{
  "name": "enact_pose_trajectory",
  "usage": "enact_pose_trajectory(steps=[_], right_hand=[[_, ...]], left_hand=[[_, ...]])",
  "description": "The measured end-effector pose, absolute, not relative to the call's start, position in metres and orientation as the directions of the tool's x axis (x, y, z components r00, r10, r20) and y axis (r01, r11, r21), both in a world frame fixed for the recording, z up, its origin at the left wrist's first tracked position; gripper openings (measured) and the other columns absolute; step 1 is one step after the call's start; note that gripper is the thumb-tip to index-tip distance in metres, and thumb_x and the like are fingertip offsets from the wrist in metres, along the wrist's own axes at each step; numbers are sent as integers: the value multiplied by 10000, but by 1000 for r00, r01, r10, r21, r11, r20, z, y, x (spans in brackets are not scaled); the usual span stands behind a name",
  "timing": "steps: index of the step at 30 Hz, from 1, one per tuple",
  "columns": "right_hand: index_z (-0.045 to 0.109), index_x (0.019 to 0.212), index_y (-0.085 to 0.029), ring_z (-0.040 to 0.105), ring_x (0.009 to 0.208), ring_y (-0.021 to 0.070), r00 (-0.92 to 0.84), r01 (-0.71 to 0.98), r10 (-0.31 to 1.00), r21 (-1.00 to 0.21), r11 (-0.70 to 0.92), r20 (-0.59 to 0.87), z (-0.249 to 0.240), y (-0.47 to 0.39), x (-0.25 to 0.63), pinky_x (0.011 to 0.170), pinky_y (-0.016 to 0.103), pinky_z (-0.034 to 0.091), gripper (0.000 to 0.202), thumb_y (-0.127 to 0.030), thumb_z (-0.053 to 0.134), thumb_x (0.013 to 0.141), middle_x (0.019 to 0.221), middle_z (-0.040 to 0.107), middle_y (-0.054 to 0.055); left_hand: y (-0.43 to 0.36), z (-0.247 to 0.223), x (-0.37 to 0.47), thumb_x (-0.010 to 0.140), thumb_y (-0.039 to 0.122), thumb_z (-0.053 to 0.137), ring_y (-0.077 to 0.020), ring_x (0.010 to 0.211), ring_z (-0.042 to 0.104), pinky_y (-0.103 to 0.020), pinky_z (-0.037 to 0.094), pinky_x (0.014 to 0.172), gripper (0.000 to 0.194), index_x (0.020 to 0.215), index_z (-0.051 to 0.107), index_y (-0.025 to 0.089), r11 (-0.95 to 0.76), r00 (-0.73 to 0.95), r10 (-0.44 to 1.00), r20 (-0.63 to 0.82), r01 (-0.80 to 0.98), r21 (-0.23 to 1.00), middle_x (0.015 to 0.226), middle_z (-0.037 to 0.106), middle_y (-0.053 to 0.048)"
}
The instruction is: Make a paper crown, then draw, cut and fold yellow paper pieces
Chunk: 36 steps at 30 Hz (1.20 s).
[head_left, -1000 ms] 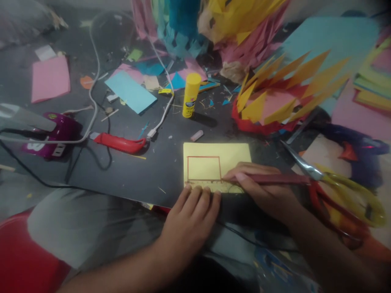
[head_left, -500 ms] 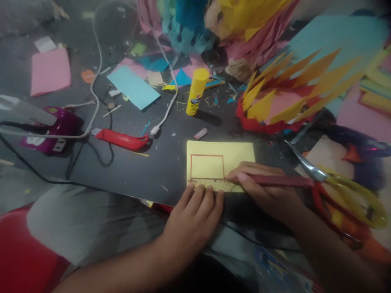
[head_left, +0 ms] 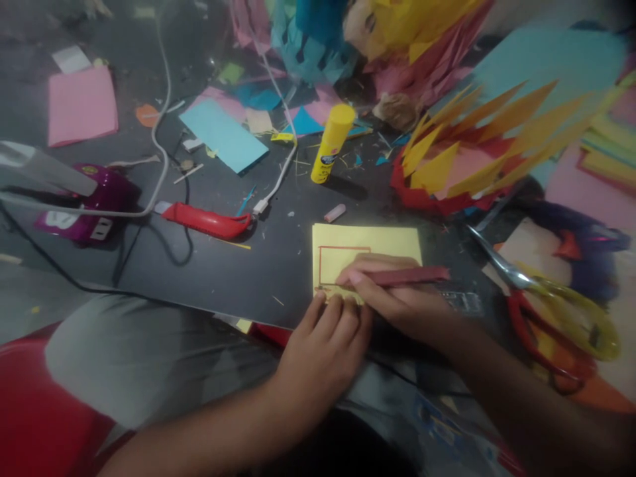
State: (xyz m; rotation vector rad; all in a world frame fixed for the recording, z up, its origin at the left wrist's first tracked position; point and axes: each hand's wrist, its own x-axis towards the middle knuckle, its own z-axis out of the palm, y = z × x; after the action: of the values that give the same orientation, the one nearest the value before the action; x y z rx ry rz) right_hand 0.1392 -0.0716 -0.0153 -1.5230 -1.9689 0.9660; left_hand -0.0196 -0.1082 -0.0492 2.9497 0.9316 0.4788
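Note:
A yellow sheet of paper (head_left: 392, 238) lies near the table's front edge, with a red rectangle outline drawn on it. Across its lower part runs a clear ruler (head_left: 464, 302), mostly covered by my hands. My left hand (head_left: 330, 338) holds the ruler down with its fingertips. In my right hand (head_left: 392, 291) is a dark red felt-tip pen (head_left: 417, 275), gripped between thumb and fingers, its hidden tip near the rectangle's bottom line. A pale pink pen cap (head_left: 334, 212) rests just above the paper.
Left of the paper are a red box cutter (head_left: 209, 220), a white cable (head_left: 271, 192) and a purple device (head_left: 84, 205). A yellow glue stick (head_left: 334, 142) stands behind. Right are scissors (head_left: 517, 275) and a red-and-yellow paper crown (head_left: 447, 165). Paper scraps lie around.
My right hand and the pen have moved left along the ruler's edge, revealing the ruler's right end. My left hand stays on the ruler. The view has shifted slightly.

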Motion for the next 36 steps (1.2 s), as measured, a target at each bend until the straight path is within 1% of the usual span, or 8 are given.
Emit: enact_pose_trajectory(steps=[12,18,20,22,24,29,33,36], right_hand=[[638,780,-183,620,730,116,-312,549,949,-822,154,-30,-17,-68,128,702,228,478,226,-214,441,886,771,679,1],[628,975,-245,647,917,161,-115,659,992,-743,115,51,-14,-82,160,816,277,512,202,-277,447,892,988,694,15],[587,1077,-251,656,915,186,-102,747,994,-657,106,45,-15,-94,181,789,307,532,236,-303,469,879,1030,686,38],[587,1045,-252,659,902,214,-138,824,987,-544,160,82,-19,-108,202,745,342,542,215,-329,497,866,993,687,55],[577,1024,-259,640,950,259,-226,846,967,-467,256,121,-24,-121,220,792,406,524,232,-362,582,816,994,685,67],[536,976,-244,630,848,247,-267,851,959,-444,281,96,-26,-134,231,700,378,524,230,-305,631,776,916,653,75],[514,902,-231,593,752,213,-275,840,961,-487,239,-2,-18,-128,227,630,340,514,238,-257,665,721,837,603,49],[495,891,-227,575,730,200,-304,826,949,-519,221,-81,-12,-128,227,600,324,512,256,-223,657,693,839,579,42]], left_hand=[[-107,-49,-18,941,193,326,-224,1112,547,-366,425,990,343,1185,559,132,-811,760,581,293,572,125,1149,615,-80],[-108,-50,-22,942,185,331,-204,1093,541,-367,421,994,359,1251,500,122,-810,775,587,234,558,182,1166,604,-74],[-107,-48,-24,926,197,387,-202,1094,533,-358,418,1000,354,1255,490,118,-806,775,589,228,545,230,1176,597,-72],[-105,-44,-24,898,231,460,-208,1081,533,-359,421,1000,362,1236,496,106,-788,770,602,212,529,316,1170,596,-75],[-100,-38,-24,869,289,520,-219,1043,544,-373,448,969,380,1197,516,96,-752,765,619,179,511,417,1134,605,-84],[-74,-25,-24,885,315,506,-190,942,579,-362,517,824,247,1061,581,158,-666,734,655,180,448,597,1029,636,-62],[-43,-28,-27,885,182,482,-208,1114,522,-404,465,942,199,1052,586,155,-707,711,660,243,478,521,1159,602,-82],[-29,-31,-29,881,138,467,-223,1190,485,-418,448,970,239,1095,574,154,-755,774,610,171,502,422,1262,556,-81]])
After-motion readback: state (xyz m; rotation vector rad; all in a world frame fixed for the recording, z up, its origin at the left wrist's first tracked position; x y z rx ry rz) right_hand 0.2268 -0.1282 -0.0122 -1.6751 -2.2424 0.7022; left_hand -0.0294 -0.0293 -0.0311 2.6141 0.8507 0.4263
